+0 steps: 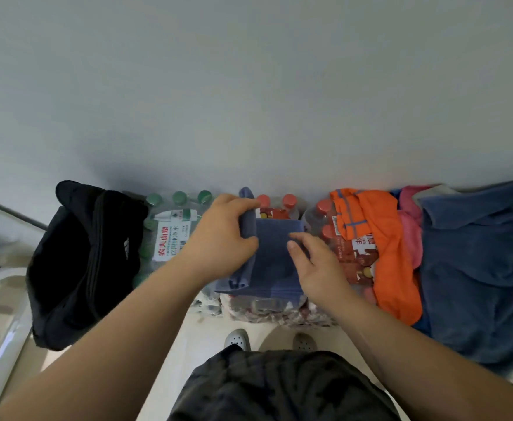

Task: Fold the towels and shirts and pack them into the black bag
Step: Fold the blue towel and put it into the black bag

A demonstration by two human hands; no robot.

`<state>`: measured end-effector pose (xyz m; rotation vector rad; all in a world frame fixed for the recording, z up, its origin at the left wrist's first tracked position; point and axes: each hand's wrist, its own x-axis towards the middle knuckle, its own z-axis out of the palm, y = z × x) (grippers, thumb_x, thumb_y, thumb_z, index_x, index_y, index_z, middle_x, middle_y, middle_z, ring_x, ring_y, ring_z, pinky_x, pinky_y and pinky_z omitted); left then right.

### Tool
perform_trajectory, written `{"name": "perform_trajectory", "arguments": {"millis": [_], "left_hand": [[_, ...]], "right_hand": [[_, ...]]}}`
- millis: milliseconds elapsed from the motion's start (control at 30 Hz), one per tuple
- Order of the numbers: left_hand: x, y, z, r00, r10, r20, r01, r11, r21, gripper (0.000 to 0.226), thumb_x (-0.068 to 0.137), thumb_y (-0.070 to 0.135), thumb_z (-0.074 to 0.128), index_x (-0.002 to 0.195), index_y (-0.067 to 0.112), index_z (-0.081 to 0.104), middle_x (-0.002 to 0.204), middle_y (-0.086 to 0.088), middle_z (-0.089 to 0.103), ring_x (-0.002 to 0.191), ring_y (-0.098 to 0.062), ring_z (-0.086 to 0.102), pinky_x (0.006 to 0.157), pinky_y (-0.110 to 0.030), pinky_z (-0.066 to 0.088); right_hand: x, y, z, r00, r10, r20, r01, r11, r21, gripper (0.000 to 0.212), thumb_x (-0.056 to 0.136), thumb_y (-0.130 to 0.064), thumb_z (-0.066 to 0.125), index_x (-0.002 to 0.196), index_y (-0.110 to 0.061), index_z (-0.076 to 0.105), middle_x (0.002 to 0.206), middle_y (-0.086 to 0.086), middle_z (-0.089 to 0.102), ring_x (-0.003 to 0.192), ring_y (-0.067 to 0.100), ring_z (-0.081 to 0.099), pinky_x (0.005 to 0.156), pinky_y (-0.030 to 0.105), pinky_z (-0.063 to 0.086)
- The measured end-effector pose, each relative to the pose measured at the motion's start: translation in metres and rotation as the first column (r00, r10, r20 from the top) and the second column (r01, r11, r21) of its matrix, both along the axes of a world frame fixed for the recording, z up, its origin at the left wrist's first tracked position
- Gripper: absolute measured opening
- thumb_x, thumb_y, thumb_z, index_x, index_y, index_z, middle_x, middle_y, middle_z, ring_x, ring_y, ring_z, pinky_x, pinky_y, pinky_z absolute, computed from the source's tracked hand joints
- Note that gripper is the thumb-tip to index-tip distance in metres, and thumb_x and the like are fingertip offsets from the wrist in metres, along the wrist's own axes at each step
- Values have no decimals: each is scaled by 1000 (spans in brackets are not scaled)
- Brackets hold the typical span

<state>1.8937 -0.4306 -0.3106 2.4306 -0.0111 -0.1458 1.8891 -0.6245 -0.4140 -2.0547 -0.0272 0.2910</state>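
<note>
I'm mid-fold on the small blue terry towel (275,259), which lies between my hands: my left hand (223,238) curls round its doubled edge, and my right hand (317,265) presses it with straight fingers. Next, I judge, comes folding that edge across, then reaching for the black fabric bag (82,262) (left of my left hand).

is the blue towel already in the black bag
No, the blue towel lies on the red-capped bottle pack, gripped by the left hand, apart from the black bag.
</note>
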Motion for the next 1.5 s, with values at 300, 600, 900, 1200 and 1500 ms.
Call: {"name": "perform_trajectory", "arguments": {"millis": [300,600,900,1200,1500], "left_hand": [[5,-74,-67,993,-14,-117,16,1000,20,48,86,15,68,132,21,58,128,-7,50,117,-23,51,94,-18,38],[-5,-47,-80,992,-58,113,23,956,292,53,89,24,56,141,18,49,142,-5,51,125,-28,52,106,-42,40],[-8,-42,-117,982,-160,-100,188,776,602,96,81,89,10,157,33,-11,166,-4,-15,152,-32,-14,119,-63,-5],[-18,-25,-105,998,-51,38,33,925,378,97,74,78,54,151,26,27,167,-6,-2,154,-27,-5,121,-56,4],[-42,12,-90,945,293,-144,-282,955,88,91,75,46,79,147,26,26,103,1,60,101,-28,63,75,-36,50]], "right_hand": [[14,-31,14,927,113,-358,52,906,421,26,105,-22,49,126,-34,57,116,0,68,106,23,68,86,35,58],[10,-36,9,913,166,-374,-49,952,303,33,93,-22,70,125,-19,67,120,-2,67,111,14,65,97,38,55],[24,-43,16,920,375,113,-300,861,-411,39,93,-42,63,124,-19,67,104,-2,55,97,19,57,85,30,45],[60,-25,13,709,704,-47,-506,460,-730,63,101,-53,38,156,-24,29,167,-5,11,154,21,2,124,46,1],[102,6,19,493,869,-22,-693,378,-614,49,94,-49,60,142,-43,51,162,1,28,144,27,31,118,44,28]]}}
